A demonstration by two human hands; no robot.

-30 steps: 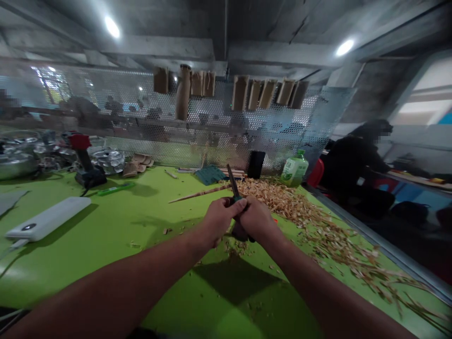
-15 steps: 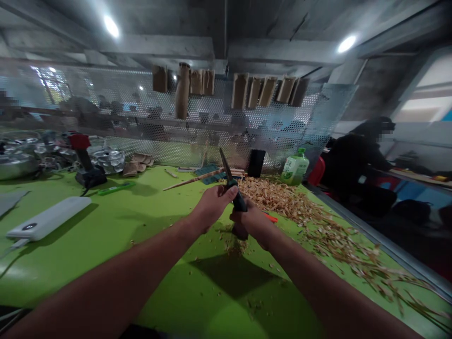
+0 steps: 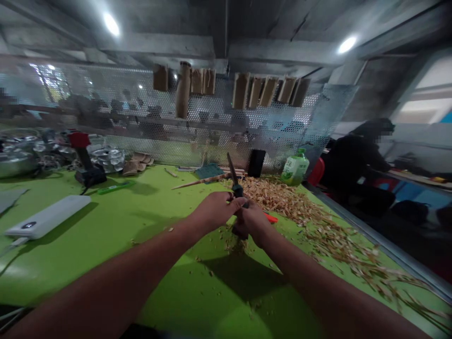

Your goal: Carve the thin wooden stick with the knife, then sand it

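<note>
A knife [image 3: 232, 168] with a narrow dark blade and a dark handle points up and away from me at the middle of the table. My left hand [image 3: 222, 206] is closed at the handle, its thumb pressed along it. My right hand [image 3: 254, 220] is wrapped round the lower handle, close against the left. A thin, pale tapering stick [image 3: 197, 182] stretches leftward from beside the blade; what holds its right end is hidden. Below my hands stands a small dark block [image 3: 240, 230] with shavings around its foot.
Wood shavings [image 3: 289, 202] spread along the right side of the green table [image 3: 158, 263]. Farther back are a green-capped bottle [image 3: 295, 167], a black upright object [image 3: 256, 163] and a red-and-black power tool [image 3: 83, 155]. A white power bank [image 3: 49, 216] lies left. A person [image 3: 356, 165] sits at right.
Both hands and the knife have shifted slightly right and down, drawing closer together. The thin stick has also moved right and a little lower.
</note>
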